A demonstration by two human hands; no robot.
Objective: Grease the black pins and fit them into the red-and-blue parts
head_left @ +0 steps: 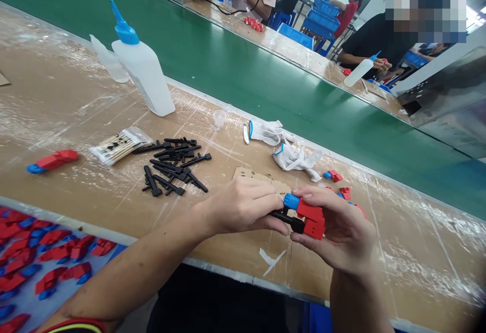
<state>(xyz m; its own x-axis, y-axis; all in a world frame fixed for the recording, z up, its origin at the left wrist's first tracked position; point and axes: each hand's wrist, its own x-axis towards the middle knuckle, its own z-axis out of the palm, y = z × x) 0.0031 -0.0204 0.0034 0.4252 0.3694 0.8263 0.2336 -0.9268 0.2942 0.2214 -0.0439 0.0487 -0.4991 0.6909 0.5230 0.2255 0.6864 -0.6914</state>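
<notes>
In my right hand (337,226) is a red toy arm (312,216) with a blue fist, gripped between thumb and fingers. My left hand (246,204) pinches a black toy gun (285,218), whose thick end lies against the red arm. My left fingertips partly hide the gun and come close to the blue fist. Beneath the hands lies a stained cardboard piece (258,175), partly covered. Several loose black toy guns (172,166) form a pile to the left. More red and blue toy pieces (345,193) sit just beyond my right hand.
A white squeeze bottle (146,72) stands at the back left. Cotton swabs (119,146), white gloves (266,131) and a small clear cup (219,119) lie on the table. A tray of red-blue arms (56,252) is at left. Beyond the green belt (228,59), other people work.
</notes>
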